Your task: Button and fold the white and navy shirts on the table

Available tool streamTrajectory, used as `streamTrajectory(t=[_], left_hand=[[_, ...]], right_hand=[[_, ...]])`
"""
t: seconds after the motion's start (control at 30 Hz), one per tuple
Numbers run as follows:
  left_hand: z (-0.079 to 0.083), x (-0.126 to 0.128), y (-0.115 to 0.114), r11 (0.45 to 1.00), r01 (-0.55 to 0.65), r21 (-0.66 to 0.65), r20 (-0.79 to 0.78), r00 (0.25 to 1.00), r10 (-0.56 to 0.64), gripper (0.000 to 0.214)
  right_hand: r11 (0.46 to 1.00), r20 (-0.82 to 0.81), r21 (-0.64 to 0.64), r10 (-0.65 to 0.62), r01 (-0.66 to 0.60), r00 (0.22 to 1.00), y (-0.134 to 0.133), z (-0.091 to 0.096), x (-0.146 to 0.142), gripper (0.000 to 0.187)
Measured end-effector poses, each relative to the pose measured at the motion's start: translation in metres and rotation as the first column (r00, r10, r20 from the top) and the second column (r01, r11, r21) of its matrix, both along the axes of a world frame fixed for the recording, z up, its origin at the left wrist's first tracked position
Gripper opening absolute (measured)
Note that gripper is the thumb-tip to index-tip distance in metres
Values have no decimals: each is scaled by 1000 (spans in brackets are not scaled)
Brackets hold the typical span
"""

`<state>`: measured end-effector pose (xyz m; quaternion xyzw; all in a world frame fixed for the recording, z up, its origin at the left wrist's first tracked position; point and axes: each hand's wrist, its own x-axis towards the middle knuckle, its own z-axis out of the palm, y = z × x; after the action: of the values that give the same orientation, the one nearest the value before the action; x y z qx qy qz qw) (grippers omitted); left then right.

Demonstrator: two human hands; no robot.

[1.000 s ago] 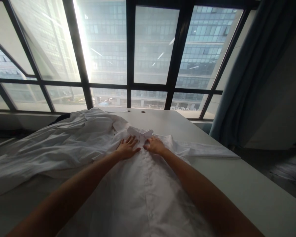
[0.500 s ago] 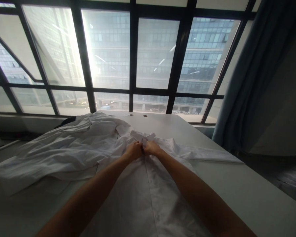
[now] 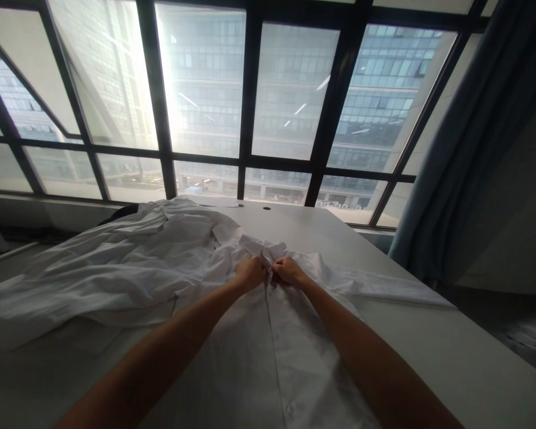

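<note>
A white button-up shirt (image 3: 241, 351) lies front up, its collar pointing away from me and its placket running down toward me. Just below the collar (image 3: 274, 246), my left hand (image 3: 251, 272) is closed on the left edge of the shirt front. Close beside it, my right hand (image 3: 288, 271) pinches the other edge of the placket. A narrow gap separates the two hands, with gathered cloth between them. Any button at the fingertips is too small to make out. One sleeve (image 3: 393, 288) stretches out to the right.
A heap of white garments (image 3: 129, 262) covers the left side of the white table (image 3: 429, 339). Beyond the table's far edge stand dark-framed windows (image 3: 290, 95). A blue-grey curtain (image 3: 446, 167) hangs at the right.
My hands have moved slightly apart, the right one shifting to the right, and a bit of cloth now shows between them. The view has tilted slightly.
</note>
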<state>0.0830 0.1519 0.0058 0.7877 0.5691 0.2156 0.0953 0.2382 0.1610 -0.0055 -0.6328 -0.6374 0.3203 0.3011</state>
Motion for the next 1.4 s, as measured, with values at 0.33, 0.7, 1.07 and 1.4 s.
streamTrajectory(t=[0.33, 0.7, 1.07, 1.4], left_hand=[[-3, -1, 12, 993, 9, -116, 133, 991, 7, 23], [-12, 0, 8, 988, 85, -128, 482, 876, -13, 19], [-15, -3, 4, 991, 120, -60, 564, 823, -65, 12], [-31, -3, 14, 995, 97, -27, 649, 759, -56, 17]], right_hand=[[975, 219, 219, -3, -47, 976, -5, 2, -7, 31], [959, -111, 283, 31, 2, 993, -9, -5, -1, 17], [883, -70, 467, 80, -38, 994, -18, -8, -5, 20], [874, 56, 485, 2, -29, 998, -19, -11, -6, 15]])
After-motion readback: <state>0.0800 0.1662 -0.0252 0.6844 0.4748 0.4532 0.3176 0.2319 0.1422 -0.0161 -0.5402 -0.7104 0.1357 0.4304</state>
